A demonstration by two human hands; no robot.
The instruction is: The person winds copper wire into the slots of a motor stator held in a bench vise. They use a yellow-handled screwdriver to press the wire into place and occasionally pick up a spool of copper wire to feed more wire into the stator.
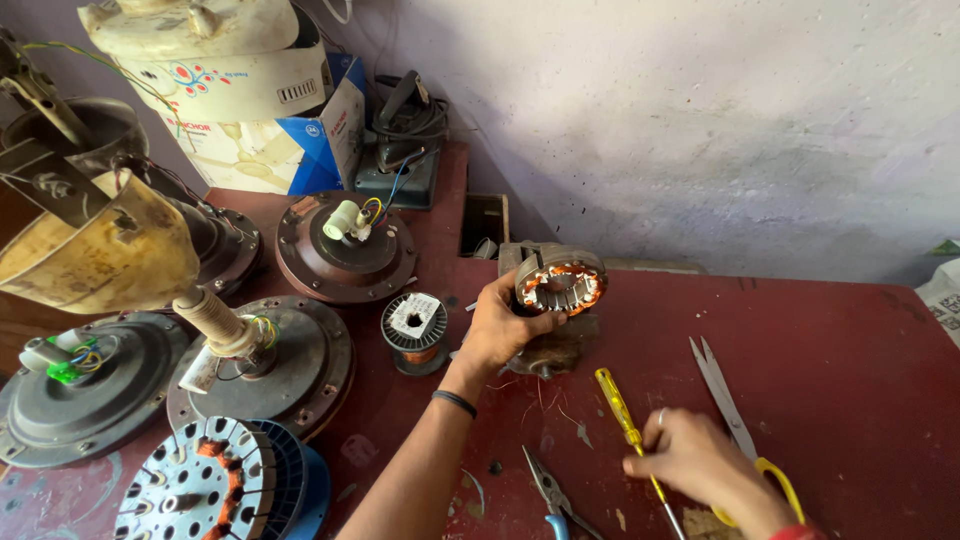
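While the left hand (pixel 497 325) clamps the heavy, rigid motor core (pixel 558 282) by its metal rim, sparing fragile copper windings, the right hand (pixel 690 455) closes on the screwdriver (pixel 628 420).

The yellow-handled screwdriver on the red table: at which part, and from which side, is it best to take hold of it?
Probably the yellow handle of the screwdriver, taken from above. It lies flat on the red table, handle pointing away, and its upper part is clear. The right hand already covers the shaft end, and the pliers lie close on the left.
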